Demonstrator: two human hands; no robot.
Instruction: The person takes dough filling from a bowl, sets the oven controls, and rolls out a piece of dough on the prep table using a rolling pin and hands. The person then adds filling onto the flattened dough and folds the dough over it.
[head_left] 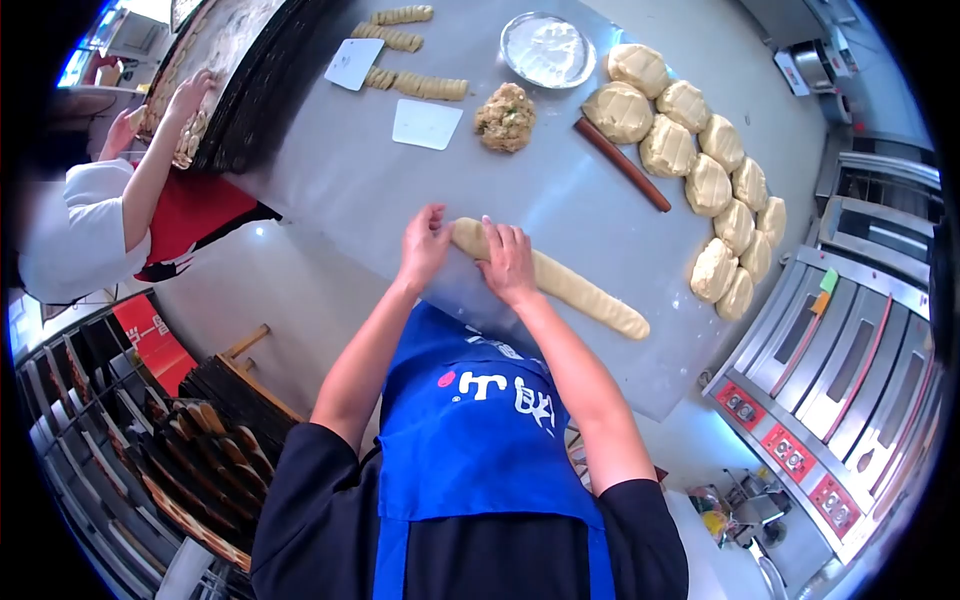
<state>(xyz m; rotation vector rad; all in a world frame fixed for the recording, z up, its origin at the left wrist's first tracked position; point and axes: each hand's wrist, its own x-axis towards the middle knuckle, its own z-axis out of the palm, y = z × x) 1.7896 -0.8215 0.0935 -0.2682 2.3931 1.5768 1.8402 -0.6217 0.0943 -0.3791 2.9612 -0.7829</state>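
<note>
- Nearest of all, here's the blue apron, white lettering across it, and both forearms reaching over the worktop edge.
- Now the right hand, its grip wrapped over the dough roll near the left end, fingers across the top!
- Beside it, the left hand is right at that end, fingers curled (whether its grip pinches any dough, I cannot tell).
- The dough roll lies slantwise on the worktop, its free end running down to the right.
- Just beyond, a brown rolling pin slants alongside the pale dough lumps, gathered in a long cluster on the right.
- Farther up, a mound of filling, flecked with green, and left of it a white scraper.
- Past those, a round bowl of flour, a second scraper and rows of scored dough strips.
- Away left, a co-worker in white sleeves reaches over a tray; off right stand the steel ovens.
</note>
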